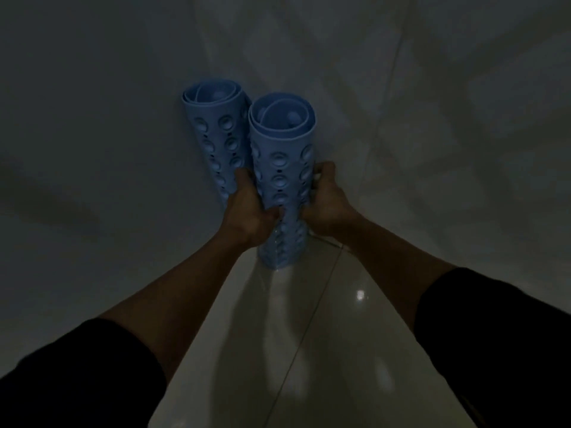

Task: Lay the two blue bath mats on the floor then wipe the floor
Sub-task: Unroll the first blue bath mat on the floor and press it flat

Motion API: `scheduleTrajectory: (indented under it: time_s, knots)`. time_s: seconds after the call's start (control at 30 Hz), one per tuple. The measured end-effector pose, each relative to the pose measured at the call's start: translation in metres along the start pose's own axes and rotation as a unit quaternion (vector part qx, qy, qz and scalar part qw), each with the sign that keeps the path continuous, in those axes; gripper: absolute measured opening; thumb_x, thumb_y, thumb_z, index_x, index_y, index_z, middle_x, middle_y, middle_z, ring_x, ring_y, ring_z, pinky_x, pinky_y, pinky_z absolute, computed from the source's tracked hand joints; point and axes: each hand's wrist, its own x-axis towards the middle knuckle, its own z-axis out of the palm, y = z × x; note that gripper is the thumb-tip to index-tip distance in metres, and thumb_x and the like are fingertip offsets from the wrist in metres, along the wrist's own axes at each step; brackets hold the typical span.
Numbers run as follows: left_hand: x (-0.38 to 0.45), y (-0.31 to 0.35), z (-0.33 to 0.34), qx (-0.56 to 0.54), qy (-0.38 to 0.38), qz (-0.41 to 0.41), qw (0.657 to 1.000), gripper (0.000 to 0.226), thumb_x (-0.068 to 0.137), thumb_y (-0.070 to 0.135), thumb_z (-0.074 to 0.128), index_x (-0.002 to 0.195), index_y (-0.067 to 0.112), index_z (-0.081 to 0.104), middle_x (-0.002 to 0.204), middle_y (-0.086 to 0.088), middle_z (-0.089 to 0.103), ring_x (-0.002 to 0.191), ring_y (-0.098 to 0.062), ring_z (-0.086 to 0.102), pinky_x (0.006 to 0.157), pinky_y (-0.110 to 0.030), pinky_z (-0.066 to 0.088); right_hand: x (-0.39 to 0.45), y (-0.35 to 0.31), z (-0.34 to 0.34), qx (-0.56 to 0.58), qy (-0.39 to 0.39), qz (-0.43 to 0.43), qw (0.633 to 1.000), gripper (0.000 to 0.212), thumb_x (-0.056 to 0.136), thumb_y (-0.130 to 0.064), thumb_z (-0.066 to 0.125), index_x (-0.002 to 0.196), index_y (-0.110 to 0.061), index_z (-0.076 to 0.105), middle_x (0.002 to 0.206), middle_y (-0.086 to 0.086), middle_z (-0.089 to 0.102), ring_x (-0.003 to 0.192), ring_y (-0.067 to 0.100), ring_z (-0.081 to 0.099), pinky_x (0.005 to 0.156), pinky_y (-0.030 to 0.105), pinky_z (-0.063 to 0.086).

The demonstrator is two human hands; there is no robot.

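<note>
Two blue bath mats stand upright, each rolled into a tube with suction cups on the outside. The right rolled mat (281, 156) rests with its lower end on the glossy floor (309, 319). My left hand (250, 208) and my right hand (327, 205) clasp it from either side, near its lower half. The left rolled mat (216, 134) leans against the wall just behind my left hand, its lower end hidden by that hand. No cloth or wiping tool is in view.
The room is dim. A pale wall (92, 118) meets a tiled wall (448, 103) in the corner behind the mats. Glossy floor tiles with grout lines stretch toward me between my forearms.
</note>
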Motion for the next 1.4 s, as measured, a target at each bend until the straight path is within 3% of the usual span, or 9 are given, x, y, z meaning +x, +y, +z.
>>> scheduleTrajectory:
  time_s: [0.1, 0.23, 0.37, 0.57, 0.77, 1.0, 1.2, 1.3, 1.4]
  knots:
    - [-0.010, 0.005, -0.001, -0.037, 0.005, -0.008, 0.999, 0.074, 0.073, 0.018, 0.083, 0.130, 0.011, 0.035, 0.129, -0.001, 0.055, 0.120, -0.024, 0.058, 0.102, -0.048, 0.051, -0.016, 0.007, -0.009, 0.024, -0.001, -0.025, 0.999, 0.064, 0.080, -0.009, 0.075, 0.121, -0.013, 0.026, 0.114, 0.006, 0.053, 0.104, 0.023, 0.059, 0.090, 0.049, 0.054]
    - [-0.043, 0.032, -0.003, -0.102, -0.040, -0.014, 0.994, 0.065, 0.079, 0.010, 0.082, 0.133, 0.017, 0.047, 0.132, 0.003, 0.058, 0.120, -0.016, 0.059, 0.099, -0.035, 0.051, -0.053, 0.009, -0.035, 0.063, -0.017, -0.028, 0.997, 0.076, 0.080, -0.006, 0.074, 0.142, -0.009, 0.029, 0.123, 0.007, 0.052, 0.109, 0.021, 0.057, 0.092, 0.041, 0.053]
    - [-0.078, 0.069, 0.006, -0.117, -0.089, -0.040, 0.988, 0.056, 0.080, 0.018, 0.082, 0.131, 0.013, 0.062, 0.125, -0.001, 0.069, 0.108, -0.016, 0.068, 0.093, -0.036, 0.057, -0.108, 0.011, -0.076, 0.088, -0.002, -0.008, 0.996, 0.069, 0.082, -0.009, 0.072, 0.142, -0.010, 0.039, 0.129, 0.008, 0.059, 0.109, 0.020, 0.061, 0.093, 0.038, 0.055]
    - [-0.131, 0.137, 0.058, -0.192, -0.113, -0.037, 0.974, 0.048, 0.079, 0.027, 0.081, 0.124, 0.021, 0.067, 0.116, 0.003, 0.074, 0.102, -0.019, 0.072, 0.089, -0.042, 0.060, -0.192, 0.015, -0.154, 0.136, 0.052, 0.039, 0.989, 0.060, 0.081, -0.009, 0.076, 0.135, -0.014, 0.050, 0.098, -0.002, 0.067, 0.083, 0.005, 0.065, 0.053, 0.011, 0.050]
    - [-0.174, 0.211, 0.118, -0.268, -0.119, 0.029, 0.956, 0.061, 0.079, 0.044, 0.078, 0.132, 0.024, 0.058, 0.124, 0.003, 0.070, 0.107, -0.017, 0.071, 0.091, -0.044, 0.059, -0.266, 0.016, -0.228, 0.183, 0.150, 0.060, 0.970, 0.062, 0.079, -0.018, 0.080, 0.134, -0.012, 0.051, 0.102, 0.006, 0.070, 0.092, 0.019, 0.070, 0.070, 0.034, 0.060]
    - [-0.210, 0.276, 0.206, -0.360, -0.151, 0.021, 0.921, 0.046, 0.084, 0.032, 0.076, 0.127, 0.026, 0.061, 0.118, 0.007, 0.071, 0.102, -0.013, 0.072, 0.091, -0.040, 0.060, -0.343, 0.032, -0.310, 0.176, 0.280, 0.112, 0.937, 0.055, 0.077, -0.026, 0.080, 0.126, -0.017, 0.059, 0.110, 0.005, 0.068, 0.089, 0.013, 0.067, 0.055, 0.023, 0.051]
    - [-0.250, 0.295, 0.283, -0.403, -0.248, -0.041, 0.880, 0.051, 0.076, 0.033, 0.079, 0.125, 0.027, 0.066, 0.114, 0.005, 0.074, 0.100, -0.018, 0.073, 0.090, -0.044, 0.059, -0.422, 0.084, -0.345, 0.127, 0.379, 0.219, 0.890, 0.049, 0.078, -0.043, 0.077, 0.120, -0.021, 0.064, 0.115, -0.002, 0.065, 0.097, 0.015, 0.061, 0.069, 0.032, 0.050]
    - [-0.267, 0.299, 0.316, -0.410, -0.319, -0.078, 0.851, 0.044, 0.081, 0.030, 0.078, 0.123, 0.022, 0.068, 0.111, -0.001, 0.075, 0.097, -0.022, 0.074, 0.087, -0.047, 0.060, -0.454, 0.110, -0.350, 0.108, 0.391, 0.292, 0.866, 0.076, 0.067, -0.067, 0.074, 0.128, -0.023, 0.058, 0.125, -0.002, 0.062, 0.108, 0.020, 0.060, 0.081, 0.039, 0.053]
    - [-0.277, 0.297, 0.341, -0.431, -0.376, -0.127, 0.811, 0.039, 0.084, 0.027, 0.076, 0.121, 0.017, 0.068, 0.111, -0.007, 0.075, 0.098, -0.028, 0.074, 0.087, -0.050, 0.060, -0.472, 0.135, -0.346, 0.180, 0.335, 0.313, 0.871, 0.075, 0.071, -0.077, 0.061, 0.125, -0.025, 0.063, 0.122, -0.001, 0.068, 0.107, 0.022, 0.065, 0.092, 0.043, 0.052]
